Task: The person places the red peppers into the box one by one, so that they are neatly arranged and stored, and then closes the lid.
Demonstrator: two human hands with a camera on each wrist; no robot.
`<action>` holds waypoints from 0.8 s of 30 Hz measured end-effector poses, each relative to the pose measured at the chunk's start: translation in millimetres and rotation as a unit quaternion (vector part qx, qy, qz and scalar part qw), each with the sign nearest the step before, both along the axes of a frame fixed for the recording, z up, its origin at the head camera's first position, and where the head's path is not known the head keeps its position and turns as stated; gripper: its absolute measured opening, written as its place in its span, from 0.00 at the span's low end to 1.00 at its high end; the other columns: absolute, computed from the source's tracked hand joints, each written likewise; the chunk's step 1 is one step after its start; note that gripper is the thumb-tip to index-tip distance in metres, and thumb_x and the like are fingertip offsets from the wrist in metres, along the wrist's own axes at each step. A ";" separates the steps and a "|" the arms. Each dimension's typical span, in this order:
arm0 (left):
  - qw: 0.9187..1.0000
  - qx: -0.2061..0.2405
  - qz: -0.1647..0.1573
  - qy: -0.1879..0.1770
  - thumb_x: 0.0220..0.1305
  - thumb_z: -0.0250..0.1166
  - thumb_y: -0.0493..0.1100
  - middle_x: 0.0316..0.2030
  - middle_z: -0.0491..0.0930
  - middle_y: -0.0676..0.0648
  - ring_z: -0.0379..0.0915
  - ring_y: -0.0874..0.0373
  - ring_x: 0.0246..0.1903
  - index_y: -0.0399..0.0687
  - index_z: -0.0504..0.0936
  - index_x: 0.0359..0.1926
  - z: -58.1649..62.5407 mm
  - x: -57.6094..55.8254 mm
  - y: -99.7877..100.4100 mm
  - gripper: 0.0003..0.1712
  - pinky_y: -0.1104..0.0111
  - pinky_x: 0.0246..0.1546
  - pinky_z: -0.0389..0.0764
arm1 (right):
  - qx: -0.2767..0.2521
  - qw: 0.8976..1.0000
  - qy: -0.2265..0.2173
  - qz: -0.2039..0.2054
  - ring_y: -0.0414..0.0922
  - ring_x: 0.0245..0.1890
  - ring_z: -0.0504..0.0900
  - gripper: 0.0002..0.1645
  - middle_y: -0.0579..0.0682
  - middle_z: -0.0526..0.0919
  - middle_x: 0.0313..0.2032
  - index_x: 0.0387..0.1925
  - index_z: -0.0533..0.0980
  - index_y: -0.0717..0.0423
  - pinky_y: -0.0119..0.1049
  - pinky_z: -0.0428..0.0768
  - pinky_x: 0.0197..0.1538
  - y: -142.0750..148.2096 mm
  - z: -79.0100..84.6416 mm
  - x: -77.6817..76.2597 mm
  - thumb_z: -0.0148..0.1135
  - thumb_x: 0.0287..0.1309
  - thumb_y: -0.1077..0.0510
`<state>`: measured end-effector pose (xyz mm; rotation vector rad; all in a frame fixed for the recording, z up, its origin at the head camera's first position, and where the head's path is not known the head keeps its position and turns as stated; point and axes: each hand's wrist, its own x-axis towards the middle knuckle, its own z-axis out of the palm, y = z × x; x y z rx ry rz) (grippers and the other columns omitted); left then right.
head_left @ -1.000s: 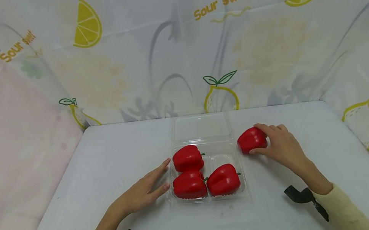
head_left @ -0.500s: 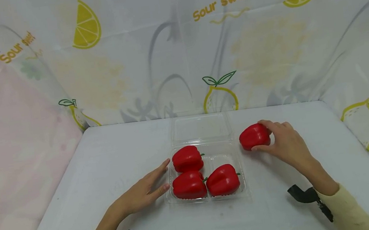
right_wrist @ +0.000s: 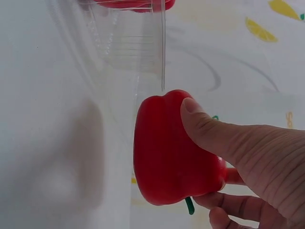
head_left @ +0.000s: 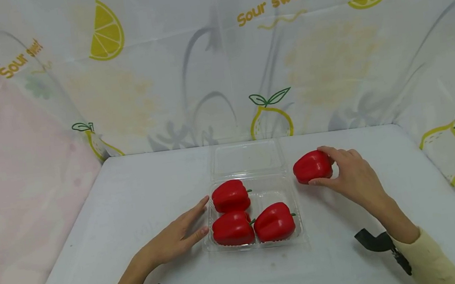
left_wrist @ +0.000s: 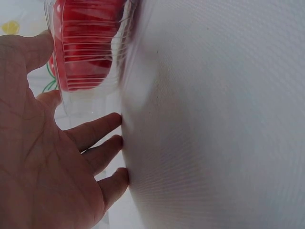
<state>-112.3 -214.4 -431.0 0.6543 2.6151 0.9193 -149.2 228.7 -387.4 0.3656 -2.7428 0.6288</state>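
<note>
A red bell pepper (head_left: 311,167) with a green stem is pinched between the thumb and fingers of my right hand (head_left: 353,176). In the right wrist view this pepper (right_wrist: 174,152) hangs above the table, just outside the container's right wall. Three more red bell peppers lie in the clear plastic container (head_left: 270,197): one at back left (head_left: 231,196), one at front left (head_left: 232,229), one at front right (head_left: 274,222). Its back right part holds no pepper. My left hand (head_left: 171,239) lies along the container's left side with fingers spread, thumb and a fingertip touching its rim.
The container's clear lid (head_left: 247,158) lies folded open behind it. A white table (head_left: 151,184) carries everything, with a lemon-print cloth (head_left: 209,59) hanging behind its back edge. Black straps with mounts (head_left: 373,240) sit on both wrists.
The right hand has raised its pepper off the table, moving slightly back and right, then a touch left. The left hand and the three peppers in the container stay put.
</note>
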 end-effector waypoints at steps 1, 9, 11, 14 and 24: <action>1.000 0.000 0.001 -0.001 0.67 0.55 0.66 0.73 0.58 0.52 0.54 0.49 0.72 0.75 0.45 0.77 0.1 0.1 0.1 0.43 0.42 0.62 0.65 | -0.001 1.000 0.002 0.000 0.55 0.38 0.72 0.46 0.59 0.81 0.41 0.60 0.72 0.57 0.45 0.78 0.31 -0.4 0.4 0.4 0.83 0.39 0.51; 1.000 0.001 -0.001 -0.002 0.67 0.56 0.65 0.73 0.58 0.51 0.54 0.48 0.72 0.74 0.45 0.78 2.5 0.4 0.2 0.44 0.42 0.62 0.66 | -0.008 1.000 0.020 0.005 0.52 0.37 0.72 0.45 0.55 0.80 0.37 0.60 0.73 0.56 0.41 0.75 0.29 -5.3 5.4 3.4 0.83 0.39 0.50; 1.000 0.002 -0.002 -0.002 0.67 0.56 0.65 0.73 0.58 0.51 0.54 0.48 0.72 0.74 0.45 0.78 2.6 0.3 0.2 0.44 0.42 0.62 0.66 | -0.009 1.000 0.024 0.006 0.52 0.36 0.72 0.45 0.55 0.80 0.37 0.60 0.73 0.56 0.41 0.74 0.29 -6.8 6.8 4.2 0.83 0.39 0.50; 1.000 0.002 -0.004 -0.002 0.68 0.56 0.65 0.73 0.58 0.51 0.53 0.49 0.72 0.74 0.45 0.78 2.5 -0.3 0.2 0.44 0.42 0.63 0.64 | -0.009 0.999 0.032 0.006 0.52 0.36 0.71 0.45 0.56 0.80 0.36 0.60 0.73 0.57 0.41 0.74 0.28 -8.4 8.6 5.2 0.83 0.39 0.50; 1.000 0.003 -0.002 -0.001 0.67 0.56 0.65 0.73 0.59 0.51 0.54 0.49 0.71 0.75 0.45 0.77 2.0 0.2 -0.2 0.43 0.41 0.62 0.65 | -0.023 0.999 0.045 0.013 0.51 0.37 0.72 0.45 0.55 0.80 0.36 0.60 0.73 0.57 0.43 0.76 0.30 -15.9 14.4 6.2 0.82 0.40 0.49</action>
